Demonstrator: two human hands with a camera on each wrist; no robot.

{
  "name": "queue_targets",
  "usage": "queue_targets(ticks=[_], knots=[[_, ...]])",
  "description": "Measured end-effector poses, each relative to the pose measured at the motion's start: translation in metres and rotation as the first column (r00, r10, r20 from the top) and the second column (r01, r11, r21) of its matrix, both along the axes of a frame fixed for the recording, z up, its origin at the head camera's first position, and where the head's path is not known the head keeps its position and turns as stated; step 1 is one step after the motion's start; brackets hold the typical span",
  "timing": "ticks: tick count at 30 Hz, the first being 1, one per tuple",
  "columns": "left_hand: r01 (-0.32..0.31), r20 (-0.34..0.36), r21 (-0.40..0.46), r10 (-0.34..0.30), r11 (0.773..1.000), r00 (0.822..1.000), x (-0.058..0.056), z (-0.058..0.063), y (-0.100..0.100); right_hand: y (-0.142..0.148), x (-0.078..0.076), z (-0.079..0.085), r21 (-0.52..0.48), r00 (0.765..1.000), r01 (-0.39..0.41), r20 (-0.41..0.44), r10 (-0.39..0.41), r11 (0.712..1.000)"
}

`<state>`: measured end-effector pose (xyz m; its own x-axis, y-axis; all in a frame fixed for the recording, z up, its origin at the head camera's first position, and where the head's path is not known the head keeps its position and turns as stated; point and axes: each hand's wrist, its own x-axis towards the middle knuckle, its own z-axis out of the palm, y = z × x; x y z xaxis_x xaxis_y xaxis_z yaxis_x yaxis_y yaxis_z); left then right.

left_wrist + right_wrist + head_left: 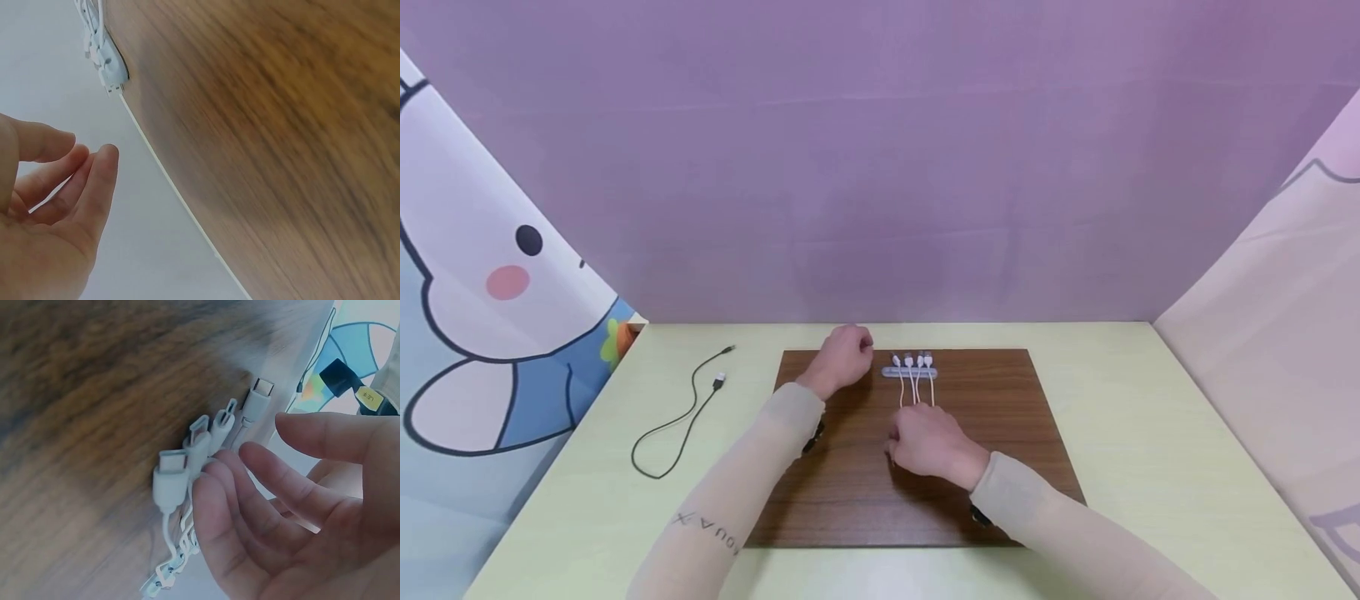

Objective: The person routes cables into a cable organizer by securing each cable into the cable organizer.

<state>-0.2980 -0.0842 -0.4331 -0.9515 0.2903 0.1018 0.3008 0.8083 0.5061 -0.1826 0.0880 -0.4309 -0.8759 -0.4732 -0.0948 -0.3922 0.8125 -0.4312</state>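
Several white USB cables (928,361) run through a pale cable clip (889,372) at the far part of a brown wood-grain board (992,433). My right hand (931,440) is over their near ends. In the right wrist view, its loosely bent fingers lie right beside a row of white plugs (170,486), with the thumb apart from them and no plug pinched. Over the board's far left corner is my left hand (844,358). Its fingers are relaxed and hold nothing in the left wrist view, and the clip (115,67) shows beyond the fingertips.
A thin black USB cable (657,477) lies in a loop on the pale table (580,517), left of the board. A purple cloth (895,208) hangs behind the table. Cartoon-printed cloth (467,192) stands at the left, and another cloth (1270,333) borders the right side.
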Motion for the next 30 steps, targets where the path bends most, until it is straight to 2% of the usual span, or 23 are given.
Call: queue_targets(ticks=[9,13,19,25,30], knots=[[-0.013,0.024,-0.007,0.013,1.0,1.0,0.005,0.005,-0.022,-0.004,0.002,0.001,-0.053,1.0,-0.007,0.025,0.008,0.999],[-0.011,0.033,-0.016,0.011,1.0,0.999,0.008,0.008,-0.035,-0.005,0.002,0.0,-0.051,1.0,-0.02,0.009,0.02,0.998],[-0.023,0.006,-0.031,0.023,0.999,1.0,0.01,0.007,-0.057,-0.004,0.002,-0.003,-0.024,1.0,-0.026,-0.006,0.026,0.999],[-0.069,-0.012,-0.112,0.068,0.991,0.998,0.013,0.003,-0.083,-0.004,0.001,-0.005,-0.007,0.999,-0.037,0.019,0.037,0.999],[-0.096,-0.02,-0.202,0.094,0.975,0.995,0.015,0.007,-0.104,-0.004,0.001,-0.005,-0.02,0.997,-0.053,0.051,0.054,0.998]])
